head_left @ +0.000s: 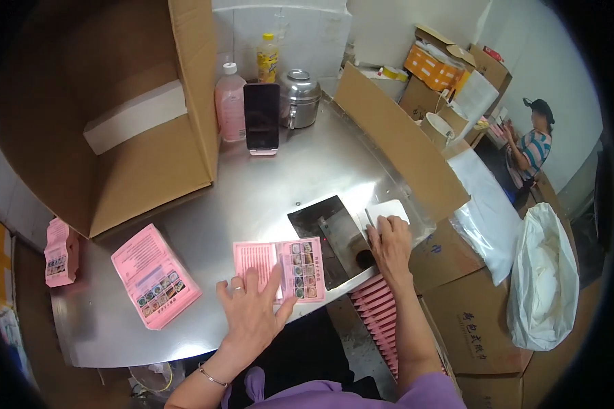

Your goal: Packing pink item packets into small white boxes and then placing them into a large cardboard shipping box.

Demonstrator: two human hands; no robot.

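Pink printed packet lies flat at the near edge of the worktop, just left of a dark rectangular opening; on my remote view the left hand spreads its fingers over it without clenching, while the right hand bends over a white block, and I cannot tell whether it grips that. I judge that a sideways push could tip the packet into the opening. Its panels carry fine lettering and small pictures, and the brown carton bears dark characters.
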